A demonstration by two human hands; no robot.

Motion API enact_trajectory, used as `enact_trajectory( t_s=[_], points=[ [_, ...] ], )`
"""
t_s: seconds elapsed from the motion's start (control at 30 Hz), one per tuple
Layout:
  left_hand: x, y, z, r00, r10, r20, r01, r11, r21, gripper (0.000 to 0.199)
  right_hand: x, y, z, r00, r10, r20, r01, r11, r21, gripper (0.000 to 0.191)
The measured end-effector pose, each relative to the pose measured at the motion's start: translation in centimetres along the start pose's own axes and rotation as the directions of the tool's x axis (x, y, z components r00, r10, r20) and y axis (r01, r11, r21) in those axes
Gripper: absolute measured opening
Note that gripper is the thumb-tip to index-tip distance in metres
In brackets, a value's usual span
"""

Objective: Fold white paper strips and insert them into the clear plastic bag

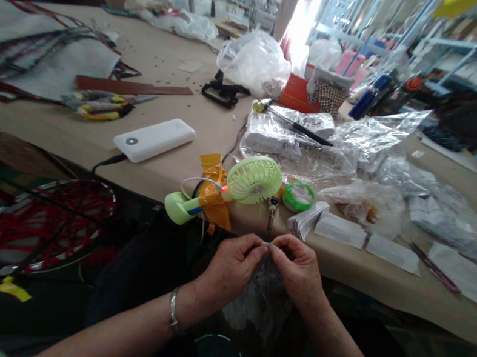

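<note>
My left hand (230, 263) and my right hand (298, 272) meet just in front of the table's edge. Thumbs and forefingers are pinched together, closed on the top edge of a translucent plastic bag (261, 299) that seems to hang below them. What is inside the bag is too dim to make out. Just beyond the fingertips stands a small metal fitting (272, 209) with a dark top. A light green fan (254, 179) with orange tape (216, 199) on its handle lies behind my left hand. Close by sits a green-rimmed round container (299, 195).
Stacks of white paper labels (340, 228) and tweezers (435, 268) lie to the right. A white power bank (154, 139), pliers (103, 105) and a brown strip (134, 88) are left. Behind, a hammer (294, 124) rests on plastic-wrapped packets (272, 141). A red-wrapped hoop (43, 224) stands below left.
</note>
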State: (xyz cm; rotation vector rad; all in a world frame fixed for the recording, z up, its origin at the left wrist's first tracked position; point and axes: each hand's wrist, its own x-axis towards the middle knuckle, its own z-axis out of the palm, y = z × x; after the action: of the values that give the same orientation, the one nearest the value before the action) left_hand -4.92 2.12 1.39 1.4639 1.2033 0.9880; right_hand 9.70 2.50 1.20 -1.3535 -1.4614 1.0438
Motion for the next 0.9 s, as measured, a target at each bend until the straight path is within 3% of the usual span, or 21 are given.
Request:
enact_trajectory(
  t_s=[0.33,0.9],
  points=[
    [0.6,0.0,-0.4,0.995,0.101,-0.009,-0.100,0.990,0.096,0.022,0.3,-0.6,-0.1,0.999,-0.034,-0.001,0.034,0.998,-0.051,0.014],
    [1.2,-0.7,-0.2,0.988,0.151,-0.021,-0.146,0.979,0.144,0.024,0.7,-0.2,-0.1,0.998,-0.066,-0.007,0.065,0.996,-0.064,0.014]
  ],
)
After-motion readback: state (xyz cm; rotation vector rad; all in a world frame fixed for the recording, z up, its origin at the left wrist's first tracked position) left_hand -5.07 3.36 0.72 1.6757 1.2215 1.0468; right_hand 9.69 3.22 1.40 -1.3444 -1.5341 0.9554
